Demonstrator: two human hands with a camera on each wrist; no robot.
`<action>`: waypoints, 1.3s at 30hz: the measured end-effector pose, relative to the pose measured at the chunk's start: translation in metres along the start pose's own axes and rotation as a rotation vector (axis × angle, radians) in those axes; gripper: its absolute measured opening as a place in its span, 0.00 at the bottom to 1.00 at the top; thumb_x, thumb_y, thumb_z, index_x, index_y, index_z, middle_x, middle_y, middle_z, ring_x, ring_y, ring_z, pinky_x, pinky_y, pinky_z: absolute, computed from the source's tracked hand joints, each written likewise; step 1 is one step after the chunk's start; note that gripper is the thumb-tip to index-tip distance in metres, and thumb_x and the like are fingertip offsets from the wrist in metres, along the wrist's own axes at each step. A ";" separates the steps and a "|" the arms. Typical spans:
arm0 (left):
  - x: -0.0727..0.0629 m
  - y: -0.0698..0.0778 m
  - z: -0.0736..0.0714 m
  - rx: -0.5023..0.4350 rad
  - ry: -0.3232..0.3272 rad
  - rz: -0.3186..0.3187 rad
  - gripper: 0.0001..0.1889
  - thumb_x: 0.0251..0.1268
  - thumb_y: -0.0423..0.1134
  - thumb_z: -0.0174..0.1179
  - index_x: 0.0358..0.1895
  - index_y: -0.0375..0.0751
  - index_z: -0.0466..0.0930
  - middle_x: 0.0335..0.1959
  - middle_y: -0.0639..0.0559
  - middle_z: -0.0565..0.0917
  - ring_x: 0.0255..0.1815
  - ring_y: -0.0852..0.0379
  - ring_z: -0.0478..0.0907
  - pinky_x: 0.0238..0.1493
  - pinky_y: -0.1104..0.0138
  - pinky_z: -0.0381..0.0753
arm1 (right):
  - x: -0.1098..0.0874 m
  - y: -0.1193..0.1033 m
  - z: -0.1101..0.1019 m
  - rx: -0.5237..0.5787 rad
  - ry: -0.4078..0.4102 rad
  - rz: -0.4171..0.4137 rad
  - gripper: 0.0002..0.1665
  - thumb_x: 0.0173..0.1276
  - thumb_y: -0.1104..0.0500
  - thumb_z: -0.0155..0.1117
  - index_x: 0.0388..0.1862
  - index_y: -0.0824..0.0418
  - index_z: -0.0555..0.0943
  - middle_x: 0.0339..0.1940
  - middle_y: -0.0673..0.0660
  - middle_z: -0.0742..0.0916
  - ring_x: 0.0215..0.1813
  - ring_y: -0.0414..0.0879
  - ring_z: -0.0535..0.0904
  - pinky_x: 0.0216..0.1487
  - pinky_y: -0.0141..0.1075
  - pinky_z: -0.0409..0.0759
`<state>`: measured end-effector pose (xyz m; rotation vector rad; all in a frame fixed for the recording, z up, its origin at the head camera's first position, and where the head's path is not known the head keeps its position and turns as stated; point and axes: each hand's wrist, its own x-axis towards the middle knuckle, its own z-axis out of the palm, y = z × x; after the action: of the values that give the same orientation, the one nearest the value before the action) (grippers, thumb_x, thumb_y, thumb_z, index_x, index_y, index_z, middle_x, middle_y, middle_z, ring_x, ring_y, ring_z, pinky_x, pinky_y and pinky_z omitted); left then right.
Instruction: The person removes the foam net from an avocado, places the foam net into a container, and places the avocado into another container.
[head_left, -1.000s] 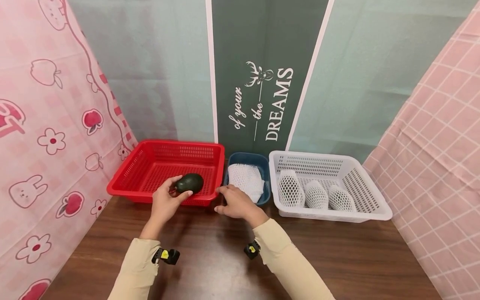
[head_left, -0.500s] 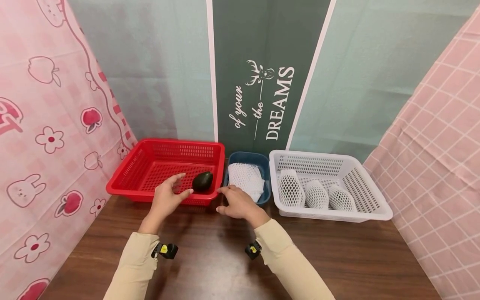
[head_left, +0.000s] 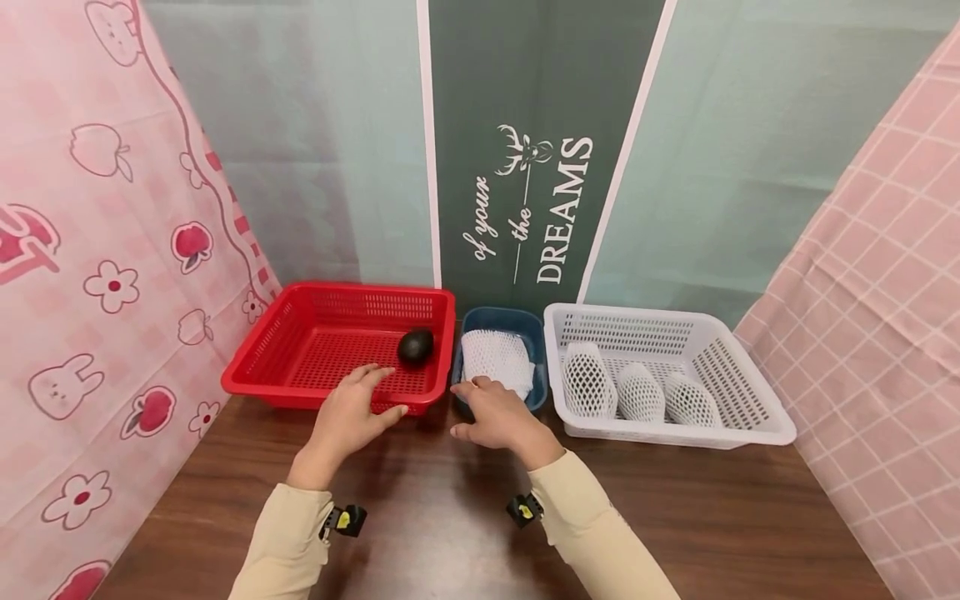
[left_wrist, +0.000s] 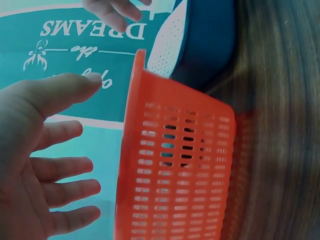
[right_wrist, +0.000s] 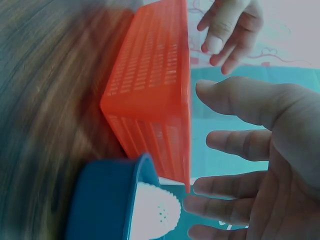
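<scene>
Inside the red basket (head_left: 273, 389), at right, I see the dark fruit (head_left: 416, 347) lying free, gripped 1 second ago; left hand (head_left: 352, 417) spread nearby, right hand (head_left: 498, 415) loose-fingered by the blue bin (head_left: 498, 317).

In the head view, the right fingers (head_left: 471, 392) partly hide the near side of the blue bin (head_left: 501, 317); both sleeves (head_left: 288, 537) are cut by the lower edge. Inside the white nets (head_left: 640, 393), the contents are too covered to tell.
</scene>
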<state>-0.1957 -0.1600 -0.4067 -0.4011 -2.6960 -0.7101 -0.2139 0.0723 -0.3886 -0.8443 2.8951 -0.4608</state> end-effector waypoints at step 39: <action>0.023 0.061 0.043 0.066 -0.151 0.139 0.28 0.45 0.52 0.71 0.50 0.43 0.80 0.50 0.42 0.77 0.49 0.45 0.74 0.44 0.49 0.73 | -0.034 0.065 -0.026 0.022 0.136 0.133 0.31 0.57 0.51 0.69 0.57 0.63 0.76 0.57 0.67 0.75 0.57 0.60 0.72 0.54 0.51 0.70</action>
<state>-0.2057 -0.0828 -0.4075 -0.6422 -2.7883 -0.5707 -0.2229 0.1496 -0.3839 -0.6360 3.0387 -0.5570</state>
